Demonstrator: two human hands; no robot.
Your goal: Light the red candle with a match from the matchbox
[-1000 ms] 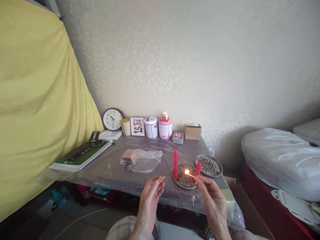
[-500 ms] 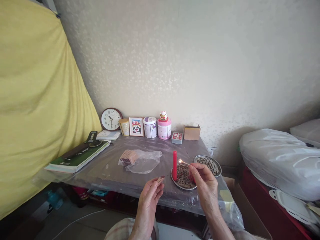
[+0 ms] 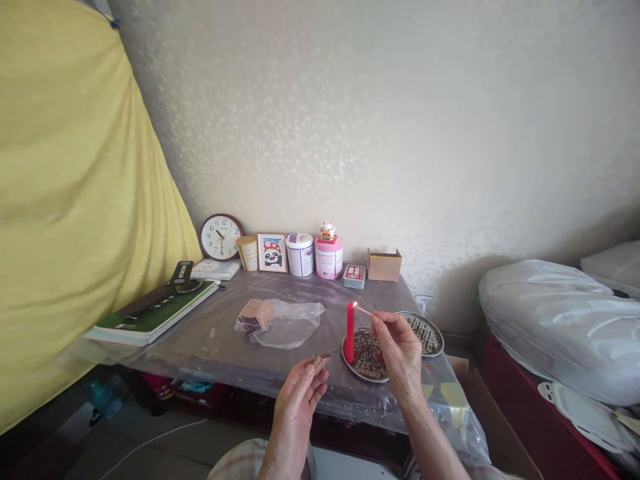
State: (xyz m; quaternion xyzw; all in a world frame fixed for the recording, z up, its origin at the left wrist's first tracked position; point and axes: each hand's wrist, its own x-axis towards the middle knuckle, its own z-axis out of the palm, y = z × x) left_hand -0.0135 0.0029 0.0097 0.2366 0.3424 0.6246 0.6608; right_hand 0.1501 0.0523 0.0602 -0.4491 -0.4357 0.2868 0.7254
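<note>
My right hand (image 3: 397,347) pinches a burning match (image 3: 363,309), and its flame touches the tip of a tall red candle (image 3: 350,331). The candle stands upright on a round metal plate (image 3: 365,350) strewn with dark bits. A shorter red candle on the same plate is hidden behind my right hand. My left hand (image 3: 300,397) is raised near the table's front edge, closed on a small matchbox (image 3: 321,362). A second round metal plate (image 3: 425,331) lies just to the right.
A plastic-covered table (image 3: 225,333) holds a clear bag with a brown stack (image 3: 273,319), a green book (image 3: 150,313), a clock (image 3: 220,236), tins, a framed picture and a small cardboard box (image 3: 384,264) along the wall. Yellow cloth hangs at left; white bags lie at right.
My right hand has carried the lit match up and to the left, from beside the short candle to the tip of the tall one. My left hand stays put.
</note>
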